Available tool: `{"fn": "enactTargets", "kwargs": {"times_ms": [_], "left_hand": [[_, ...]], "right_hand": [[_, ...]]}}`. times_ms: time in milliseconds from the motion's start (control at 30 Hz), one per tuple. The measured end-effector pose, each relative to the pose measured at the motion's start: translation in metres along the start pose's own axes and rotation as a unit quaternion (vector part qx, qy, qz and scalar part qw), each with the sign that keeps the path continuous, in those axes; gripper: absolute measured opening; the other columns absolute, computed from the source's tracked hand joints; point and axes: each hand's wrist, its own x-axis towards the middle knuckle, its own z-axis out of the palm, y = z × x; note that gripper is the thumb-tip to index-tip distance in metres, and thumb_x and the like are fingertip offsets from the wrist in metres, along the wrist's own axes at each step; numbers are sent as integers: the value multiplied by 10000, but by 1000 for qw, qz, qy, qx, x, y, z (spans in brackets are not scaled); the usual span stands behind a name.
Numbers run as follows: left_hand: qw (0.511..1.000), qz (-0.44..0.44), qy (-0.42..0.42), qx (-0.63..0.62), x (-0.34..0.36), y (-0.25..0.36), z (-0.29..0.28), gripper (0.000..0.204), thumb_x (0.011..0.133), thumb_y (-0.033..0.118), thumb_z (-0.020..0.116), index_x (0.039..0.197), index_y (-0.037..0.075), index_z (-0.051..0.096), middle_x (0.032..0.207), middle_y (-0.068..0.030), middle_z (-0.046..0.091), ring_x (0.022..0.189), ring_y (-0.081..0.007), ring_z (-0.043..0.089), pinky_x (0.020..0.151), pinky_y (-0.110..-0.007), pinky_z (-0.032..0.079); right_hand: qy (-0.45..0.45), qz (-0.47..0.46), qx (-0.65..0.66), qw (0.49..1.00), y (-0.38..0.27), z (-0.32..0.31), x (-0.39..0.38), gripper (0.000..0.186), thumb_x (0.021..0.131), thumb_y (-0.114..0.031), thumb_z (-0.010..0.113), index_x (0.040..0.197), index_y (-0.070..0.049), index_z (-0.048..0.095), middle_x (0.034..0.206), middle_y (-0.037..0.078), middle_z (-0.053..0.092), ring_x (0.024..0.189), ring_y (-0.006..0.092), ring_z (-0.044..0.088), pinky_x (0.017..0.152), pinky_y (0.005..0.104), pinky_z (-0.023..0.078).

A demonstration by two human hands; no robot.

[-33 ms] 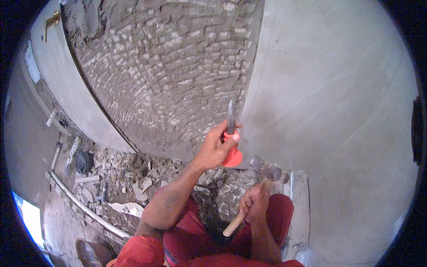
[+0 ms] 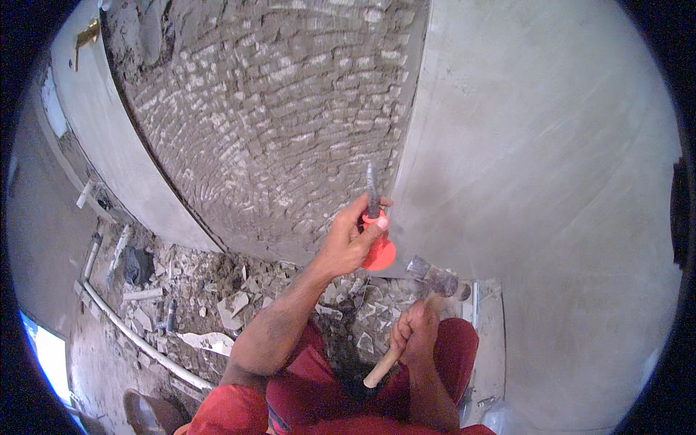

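Observation:
My left hand is closed around a chisel with an orange-red hand guard. Its grey metal blade points up, its tip in front of the ridged, roughly chipped wall near the seam with the smooth grey panel. I cannot tell whether the tip touches the wall. Lower and to the right, my right hand grips a hammer by its pale wooden handle. The hammer's dusty metal head is up beyond my fist, below and right of the chisel's guard.
Broken tile pieces and rubble cover the ground along the wall's foot. A white pipe curves across the lower left. Close by are a dark crumpled bag and a brown bucket. A pale ledge stands right of my knee.
The chisel's tip has shifted slightly to the left. My right hand and the hammer stay almost where they were.

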Motion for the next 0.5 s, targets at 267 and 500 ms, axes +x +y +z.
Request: {"fn": "enactTargets", "kwargs": {"times_ms": [267,500], "left_hand": [[943,-190,112,-251,-25,39,29,336,999,263,491,1152,-33,446,883,-142,607,782,-247,672,711,-370,583],[895,-290,154,-303,-86,-25,44,339,1012,317,415,950,2,525,826,-134,621,759,-230,647,697,-383,557]], "right_hand": [[28,-66,-192,979,-6,14,-9,345,822,-72,652,1098,-66,446,636,10,467,389,107,445,325,269,406],[23,-31,-139,989,-12,27,-15,545,758,-21,718,1208,4,413,709,38,540,428,106,503,350,250,431]]}}
